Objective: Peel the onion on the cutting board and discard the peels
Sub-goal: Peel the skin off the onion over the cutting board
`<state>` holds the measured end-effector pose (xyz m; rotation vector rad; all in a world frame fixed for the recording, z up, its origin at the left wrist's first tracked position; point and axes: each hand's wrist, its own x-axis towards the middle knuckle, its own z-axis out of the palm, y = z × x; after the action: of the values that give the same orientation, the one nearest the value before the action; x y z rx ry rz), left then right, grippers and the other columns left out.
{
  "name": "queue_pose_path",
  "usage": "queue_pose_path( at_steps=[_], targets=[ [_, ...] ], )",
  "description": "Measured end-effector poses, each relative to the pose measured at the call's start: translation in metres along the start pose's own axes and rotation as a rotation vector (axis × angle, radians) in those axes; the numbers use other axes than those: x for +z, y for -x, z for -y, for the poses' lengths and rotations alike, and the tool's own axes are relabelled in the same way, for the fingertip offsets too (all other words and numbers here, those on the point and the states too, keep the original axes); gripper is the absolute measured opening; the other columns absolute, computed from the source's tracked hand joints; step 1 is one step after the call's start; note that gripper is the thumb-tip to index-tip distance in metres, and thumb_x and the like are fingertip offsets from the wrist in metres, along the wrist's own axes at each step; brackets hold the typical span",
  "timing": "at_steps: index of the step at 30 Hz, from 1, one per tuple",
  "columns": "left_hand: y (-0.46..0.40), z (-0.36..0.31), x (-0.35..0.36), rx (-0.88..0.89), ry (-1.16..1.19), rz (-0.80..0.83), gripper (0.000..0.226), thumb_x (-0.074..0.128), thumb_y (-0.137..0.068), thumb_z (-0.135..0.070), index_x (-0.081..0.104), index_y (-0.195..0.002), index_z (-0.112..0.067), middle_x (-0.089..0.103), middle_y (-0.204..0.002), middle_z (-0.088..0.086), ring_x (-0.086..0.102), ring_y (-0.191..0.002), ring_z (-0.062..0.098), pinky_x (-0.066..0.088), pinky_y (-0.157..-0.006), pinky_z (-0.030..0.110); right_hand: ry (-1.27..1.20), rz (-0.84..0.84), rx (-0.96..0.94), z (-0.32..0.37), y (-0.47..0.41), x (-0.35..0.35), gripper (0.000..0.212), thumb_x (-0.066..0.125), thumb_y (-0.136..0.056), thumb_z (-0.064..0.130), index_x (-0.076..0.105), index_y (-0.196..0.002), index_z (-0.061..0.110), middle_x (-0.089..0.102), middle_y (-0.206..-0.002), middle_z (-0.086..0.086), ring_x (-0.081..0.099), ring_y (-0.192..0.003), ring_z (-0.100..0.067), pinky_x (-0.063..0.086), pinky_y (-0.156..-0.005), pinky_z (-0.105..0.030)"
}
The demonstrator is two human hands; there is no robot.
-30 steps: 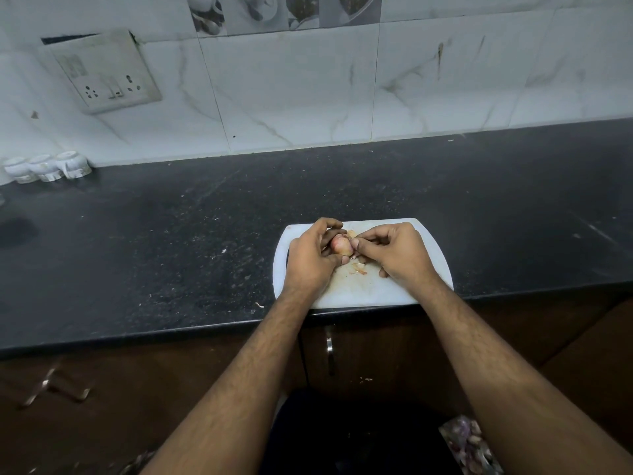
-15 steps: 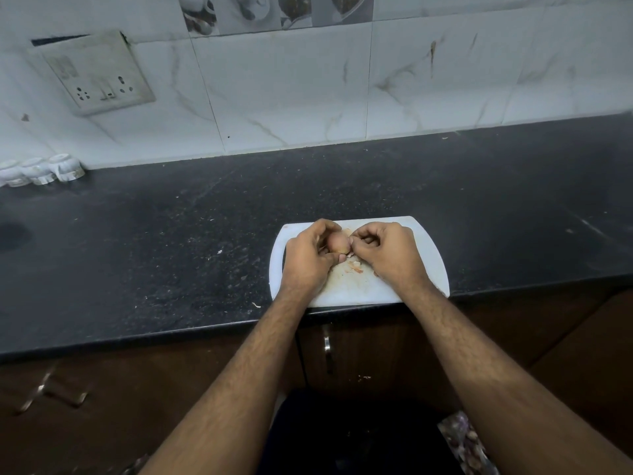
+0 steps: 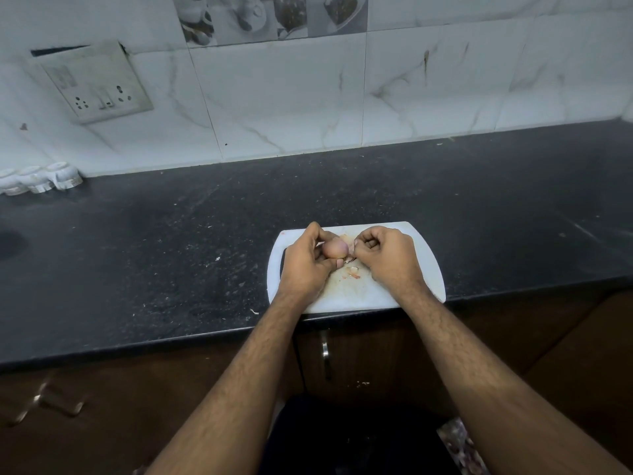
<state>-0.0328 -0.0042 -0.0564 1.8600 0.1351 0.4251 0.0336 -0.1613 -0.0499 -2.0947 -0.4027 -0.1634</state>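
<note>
Head view: left hand [image 3: 306,265] fingers clamp the onion [image 3: 335,247], orientation unclear; right hand [image 3: 385,257] fingers pinch its peel [image 3: 351,248].

Domestic kitchen. Evidence: a black stone countertop [image 3: 171,262] backed by a white marble-pattern tiled wall [image 3: 308,104]. A switch-and-socket plate [image 3: 97,84] is mounted on the wall above the countertop's left part. Brown cabinet doors with a metal handle [image 3: 325,354] sit below the countertop's front edge.
</note>
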Motion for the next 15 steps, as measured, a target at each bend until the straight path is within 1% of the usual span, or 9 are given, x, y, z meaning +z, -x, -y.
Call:
queue_pose_path(
  at_steps=[2, 5, 6, 7, 8, 10, 11, 13, 15],
  targets=[
    [0.0, 0.0001, -0.0004, -0.017, 0.026, -0.011, 0.041, 0.084, -0.081, 0.005, 0.058, -0.093, -0.023, 0.078, -0.108, -0.004, 0.077, -0.098, 0.009, 0.06, -0.085, 0.02, 0.009, 0.011, -0.004, -0.0001, -0.0003, -0.0002, 0.004, 0.075, -0.089, 0.019, 0.076, -0.088, 0.022, 0.07, -0.07, 0.013, 0.062, -0.062, 0.004, 0.045, -0.059, -0.008],
    [-0.0005, 0.0011, -0.0002, -0.042, 0.035, -0.026, 0.039, 0.085, -0.081, 0.004, 0.058, -0.096, -0.02, 0.079, -0.105, -0.004, 0.078, -0.093, 0.005, 0.058, -0.08, 0.016, 0.031, 0.068, -0.073, 0.0024, 0.0009, -0.0009, 0.023, 0.065, -0.092, 0.009, 0.076, -0.109, 0.019, 0.075, -0.088, 0.011, 0.068, -0.082, 0.001, 0.053, -0.076, -0.015],
    [-0.0008, 0.0016, -0.0001, -0.044, 0.03, -0.03, 0.038, 0.084, -0.082, 0.004, 0.058, -0.097, -0.02, 0.079, -0.105, -0.004, 0.078, -0.092, 0.005, 0.058, -0.08, 0.017, 0.031, 0.086, -0.105, 0.0036, 0.0018, -0.0007, 0.028, 0.061, -0.092, 0.006, 0.076, -0.112, 0.019, 0.076, -0.095, 0.011, 0.069, -0.087, 0.0, 0.055, -0.081, -0.018],
    [-0.0009, 0.002, 0.0, -0.041, 0.021, -0.033, 0.037, 0.084, -0.082, 0.004, 0.059, -0.097, -0.019, 0.079, -0.104, -0.004, 0.078, -0.092, 0.006, 0.059, -0.082, 0.018, 0.024, 0.091, -0.131, 0.0048, 0.0025, -0.0003, 0.03, 0.058, -0.093, 0.007, 0.077, -0.113, 0.02, 0.076, -0.098, 0.012, 0.069, -0.089, 0.001, 0.055, -0.082, -0.018],
    [-0.0013, 0.0023, 0.0002, -0.036, 0.008, -0.035, 0.037, 0.084, -0.082, 0.004, 0.059, -0.097, -0.019, 0.079, -0.104, -0.004, 0.077, -0.092, 0.006, 0.06, -0.084, 0.021, 0.014, 0.087, -0.146, 0.005, 0.0031, -0.0002, 0.027, 0.058, -0.095, 0.012, 0.077, -0.111, 0.022, 0.076, -0.097, 0.013, 0.069, -0.088, 0.002, 0.054, -0.08, -0.016],
    [-0.0017, 0.0031, 0.0005, -0.023, -0.008, -0.043, 0.038, 0.083, -0.082, 0.005, 0.059, -0.094, -0.022, 0.078, -0.104, -0.005, 0.077, -0.093, 0.007, 0.061, -0.086, 0.023, -0.023, 0.082, -0.152, 0.0038, 0.0032, 0.0006, 0.015, 0.064, -0.097, 0.024, 0.076, -0.105, 0.026, 0.076, -0.087, 0.015, 0.069, -0.079, 0.004, 0.052, -0.068, -0.01],
    [-0.0018, 0.0035, 0.0005, -0.02, -0.009, -0.046, 0.038, 0.083, -0.083, 0.005, 0.059, -0.093, -0.023, 0.078, -0.104, -0.005, 0.077, -0.093, 0.007, 0.061, -0.085, 0.024, -0.039, 0.085, -0.149, 0.0032, 0.003, 0.0007, 0.01, 0.068, -0.096, 0.028, 0.076, -0.101, 0.026, 0.076, -0.082, 0.014, 0.07, -0.074, 0.002, 0.053, -0.065, -0.011],
    [-0.0018, 0.0043, 0.0005, -0.018, -0.013, -0.048, 0.037, 0.083, -0.082, 0.004, 0.059, -0.094, -0.022, 0.078, -0.103, -0.005, 0.077, -0.092, 0.006, 0.061, -0.085, 0.024, -0.041, 0.085, -0.14, 0.0022, 0.0017, 0.0005, 0.006, 0.073, -0.094, 0.026, 0.077, -0.098, 0.025, 0.075, -0.079, 0.014, 0.071, -0.073, 0.0, 0.055, -0.068, -0.015],
    [-0.0019, 0.0048, 0.0005, -0.02, -0.02, -0.046, 0.036, 0.084, -0.082, 0.004, 0.061, -0.096, -0.019, 0.078, -0.102, -0.004, 0.076, -0.093, 0.005, 0.061, -0.086, 0.025, -0.035, 0.082, -0.135, 0.0015, 0.0013, -0.0001, 0.008, 0.076, -0.092, 0.024, 0.079, -0.099, 0.026, 0.075, -0.081, 0.016, 0.07, -0.077, 0.004, 0.052, -0.07, -0.01]
  ],
)
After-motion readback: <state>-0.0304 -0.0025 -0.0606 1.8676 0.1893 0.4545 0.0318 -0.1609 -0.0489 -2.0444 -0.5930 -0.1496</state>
